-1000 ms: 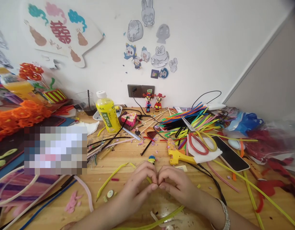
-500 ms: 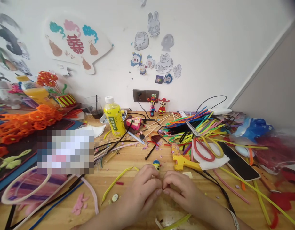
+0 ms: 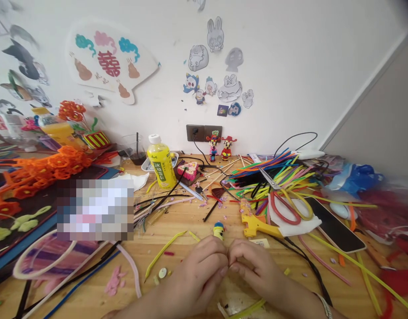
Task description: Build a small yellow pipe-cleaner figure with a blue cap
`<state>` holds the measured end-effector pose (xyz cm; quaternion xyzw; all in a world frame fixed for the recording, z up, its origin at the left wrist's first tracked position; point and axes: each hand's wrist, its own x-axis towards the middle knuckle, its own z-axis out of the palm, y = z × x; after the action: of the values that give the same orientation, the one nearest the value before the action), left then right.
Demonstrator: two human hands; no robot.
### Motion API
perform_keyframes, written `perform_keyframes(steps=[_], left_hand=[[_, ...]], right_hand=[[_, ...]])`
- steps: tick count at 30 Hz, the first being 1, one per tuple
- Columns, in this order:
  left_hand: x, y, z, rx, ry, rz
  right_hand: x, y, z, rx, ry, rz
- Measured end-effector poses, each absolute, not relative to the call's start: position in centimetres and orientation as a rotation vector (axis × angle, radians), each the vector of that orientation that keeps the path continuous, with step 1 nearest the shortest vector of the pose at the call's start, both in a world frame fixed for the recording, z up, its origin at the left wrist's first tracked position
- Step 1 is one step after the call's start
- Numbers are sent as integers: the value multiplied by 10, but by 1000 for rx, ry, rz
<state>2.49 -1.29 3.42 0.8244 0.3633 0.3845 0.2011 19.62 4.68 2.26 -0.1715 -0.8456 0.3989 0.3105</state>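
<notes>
The room is a corner with a white wall (image 3: 290, 79), and many paper cut-outs of cartoon animals and a fan-shaped paper decoration (image 3: 111, 60) are stuck on it. Below them is a wooden table (image 3: 180, 223), and it is covered with craft material. A wall socket (image 3: 195, 132) sits just above the far edge of the table, with two small pipe-cleaner dolls (image 3: 220, 148) standing near it. On the left lie orange pipe-cleaner flowers (image 3: 54, 161), and a yellow drink bottle (image 3: 161, 161) stands at the back. On the right are a bundle of coloured pipe cleaners (image 3: 267, 175), scissors with red and yellow handles (image 3: 285, 208), and a black smartphone (image 3: 335, 230).

Near the middle of the table, a small doll with blue top and yellow body (image 3: 218, 230) stands just above the fingers. Its long axis points up in the view, with a little tilt. The left hand (image 3: 199, 277) and the right hand (image 3: 257, 270) are both closed, with curled fingers (image 3: 220, 271) meeting in the middle. I cannot tell if they grip the doll, because the fingers hide its lower end. A yellow pipe cleaner (image 3: 164, 253) lies beside the left hand, and a bracelet (image 3: 325, 305) is on the right wrist.
</notes>
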Motion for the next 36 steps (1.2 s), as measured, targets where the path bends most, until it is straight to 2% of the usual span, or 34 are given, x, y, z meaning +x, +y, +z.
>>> perform_keyframes(steps=[11,36], left_hand=[[27,-15,32,2265,969,1118],[23,-13,38,2271,969,1009]], right_hand=[[195,43,22,-454,-2211,1045],[200,52,29,-591,-2156,1457]])
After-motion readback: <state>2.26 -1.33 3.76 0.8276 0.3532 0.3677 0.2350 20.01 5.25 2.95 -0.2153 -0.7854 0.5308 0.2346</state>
